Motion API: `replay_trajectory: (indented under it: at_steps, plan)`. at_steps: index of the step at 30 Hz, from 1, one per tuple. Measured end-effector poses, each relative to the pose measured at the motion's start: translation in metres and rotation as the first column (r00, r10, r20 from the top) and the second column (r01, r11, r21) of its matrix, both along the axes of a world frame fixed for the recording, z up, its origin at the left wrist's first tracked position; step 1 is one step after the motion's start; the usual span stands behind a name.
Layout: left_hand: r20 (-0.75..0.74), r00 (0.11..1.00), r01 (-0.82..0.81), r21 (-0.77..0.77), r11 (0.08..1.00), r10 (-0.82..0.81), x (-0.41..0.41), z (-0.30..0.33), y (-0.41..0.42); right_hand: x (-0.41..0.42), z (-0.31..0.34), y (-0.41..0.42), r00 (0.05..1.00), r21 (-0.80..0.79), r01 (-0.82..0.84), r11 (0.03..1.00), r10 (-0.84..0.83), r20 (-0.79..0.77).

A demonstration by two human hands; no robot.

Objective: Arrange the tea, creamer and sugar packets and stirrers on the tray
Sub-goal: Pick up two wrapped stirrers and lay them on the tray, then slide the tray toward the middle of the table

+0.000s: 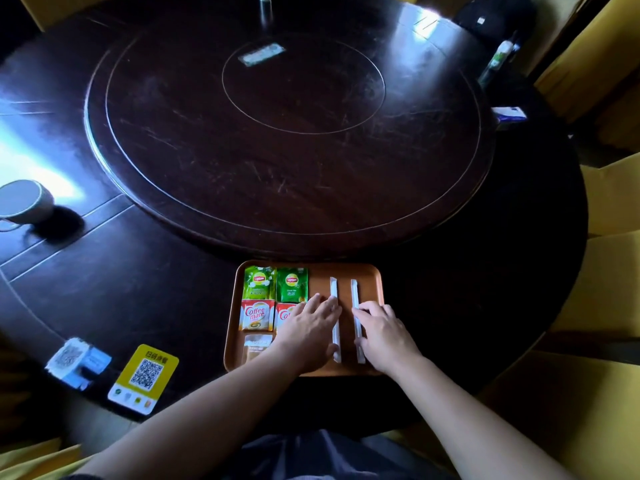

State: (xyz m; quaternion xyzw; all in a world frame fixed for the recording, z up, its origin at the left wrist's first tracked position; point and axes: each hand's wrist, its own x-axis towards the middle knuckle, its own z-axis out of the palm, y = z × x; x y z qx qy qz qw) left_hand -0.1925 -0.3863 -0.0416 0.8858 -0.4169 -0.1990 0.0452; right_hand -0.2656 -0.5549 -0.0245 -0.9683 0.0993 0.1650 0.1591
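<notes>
An orange tray lies at the table's near edge. Two green tea packets sit side by side in its far left corner. Below them lie two red and white creamer packets, the right one partly under my left hand. A pale sugar packet lies near the front left. Two white wrapped stirrers lie parallel on the right half. My left hand rests flat, fingertips touching the left stirrer. My right hand rests with fingertips on the right stirrer.
The dark round table carries a big lazy Susan. A yellow QR code card and a small white and blue stand sit to the left of the tray. A grey cup stands at far left. A bottle and a packet are at far right.
</notes>
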Motion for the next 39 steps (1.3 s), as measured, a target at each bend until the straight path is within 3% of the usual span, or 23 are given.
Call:
replay_trajectory:
  at_steps: [16,21,25,30,35,39]
  plan:
    - [0.038,0.999,0.016,-0.115,0.993,-0.011,0.012,0.025,0.011,0.003,0.01,0.002,0.99,0.062,0.139,0.988,-0.136,-0.047]
    - [-0.066,0.987,-0.154,-0.118,0.981,0.147,0.029,0.041,0.043,0.007,0.017,0.002,0.98,0.054,0.195,0.979,-0.193,-0.05]
    - [-0.13,0.9,-0.434,-0.149,0.889,0.417,0.045,0.042,0.087,0.011,0.022,0.0,0.961,0.039,0.275,0.961,-0.275,-0.016]
    - [-0.248,0.692,-0.715,-0.113,0.689,0.678,0.062,0.029,0.132,0.016,0.022,0.002,0.901,0.006,0.433,0.901,-0.433,0.036]
    - [-0.401,0.57,-0.793,-0.043,0.607,0.717,0.072,0.015,0.144,0.019,0.026,0.005,0.839,0.037,0.542,0.84,-0.543,0.041]
    - [-0.442,0.501,-0.837,-0.029,0.546,0.744,0.077,0.01,0.142,0.021,0.021,0.001,0.761,0.094,0.647,0.757,-0.649,-0.019]
